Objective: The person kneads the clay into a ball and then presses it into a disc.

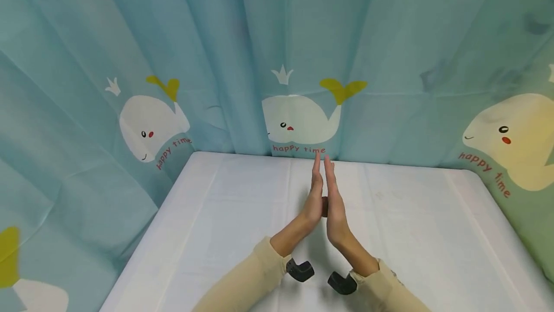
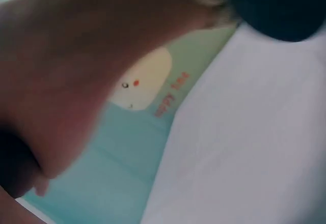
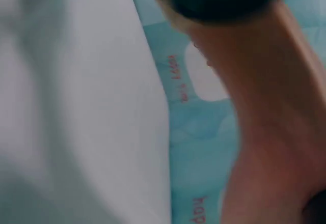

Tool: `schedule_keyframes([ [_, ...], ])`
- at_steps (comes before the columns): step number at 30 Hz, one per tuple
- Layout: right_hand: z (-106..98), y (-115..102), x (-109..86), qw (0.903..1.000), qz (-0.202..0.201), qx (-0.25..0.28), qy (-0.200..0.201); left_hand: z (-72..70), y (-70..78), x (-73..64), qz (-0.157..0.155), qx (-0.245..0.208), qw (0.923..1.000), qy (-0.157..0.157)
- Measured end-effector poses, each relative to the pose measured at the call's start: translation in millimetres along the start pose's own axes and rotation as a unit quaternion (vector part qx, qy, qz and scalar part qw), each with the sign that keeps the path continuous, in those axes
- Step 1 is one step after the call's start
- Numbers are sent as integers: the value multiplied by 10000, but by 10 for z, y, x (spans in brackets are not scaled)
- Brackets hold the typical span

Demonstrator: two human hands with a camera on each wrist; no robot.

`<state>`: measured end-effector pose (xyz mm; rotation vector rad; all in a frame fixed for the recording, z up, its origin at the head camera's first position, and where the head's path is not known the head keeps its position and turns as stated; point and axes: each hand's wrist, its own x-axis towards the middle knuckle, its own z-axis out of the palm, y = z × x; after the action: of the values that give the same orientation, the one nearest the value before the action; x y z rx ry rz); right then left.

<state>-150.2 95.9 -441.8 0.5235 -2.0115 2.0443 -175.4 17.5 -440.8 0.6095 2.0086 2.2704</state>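
Between the two palms sits a small dark brown object (image 1: 324,206), mostly covered by the hands; its kind I cannot tell. My left hand (image 1: 315,199) presses it from the left, fingers straight and pointing away from me. From the other side my right hand (image 1: 335,204) presses against it, its fingers straight too. The fingertips of both hands come close together over the far part of the table. In the left wrist view the dark object (image 2: 16,165) shows beside the palm, and part of it (image 3: 317,207) appears at the right wrist view's lower right edge.
Below the hands lies a white-covered table (image 1: 242,196). A blue-green curtain (image 1: 225,52) with printed whales hangs behind it and along its sides. Black wrist-camera mounts (image 1: 300,270) stick out from the light beige sleeves (image 1: 248,278).
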Motion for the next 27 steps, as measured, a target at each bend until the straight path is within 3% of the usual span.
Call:
schedule_keyframes([
  [4, -133, -29, 154, 9992, 345, -55, 186, 45, 15, -51, -86, 172, 9995, -233],
  [7, -296, 66, 278, 9960, 710, 332, 437, 102, 82, -107, -180, 207, 9982, -541],
  [10, -363, 180, 305, 9927, 908, 673, 415, 123, 123, -138, -247, 122, 9974, -662],
  [12, -323, 230, 261, 9930, 930, 703, 212, 100, 129, -125, -251, -12, 9982, -548],
  [16, -149, 215, 101, 9954, 701, 590, -296, -1, 106, 8, -172, -102, 9998, 10],
  [21, -5, 56, -5, 9966, 325, 589, -475, -118, 21, 152, -137, 251, 9987, 423],
  [24, -40, -39, 45, 9991, 194, 326, -167, -70, -41, 100, -205, 274, 9993, 165],
  [27, -160, -71, 156, 9992, 317, 70, 250, 45, -15, -24, -354, -273, 9986, -282],
])
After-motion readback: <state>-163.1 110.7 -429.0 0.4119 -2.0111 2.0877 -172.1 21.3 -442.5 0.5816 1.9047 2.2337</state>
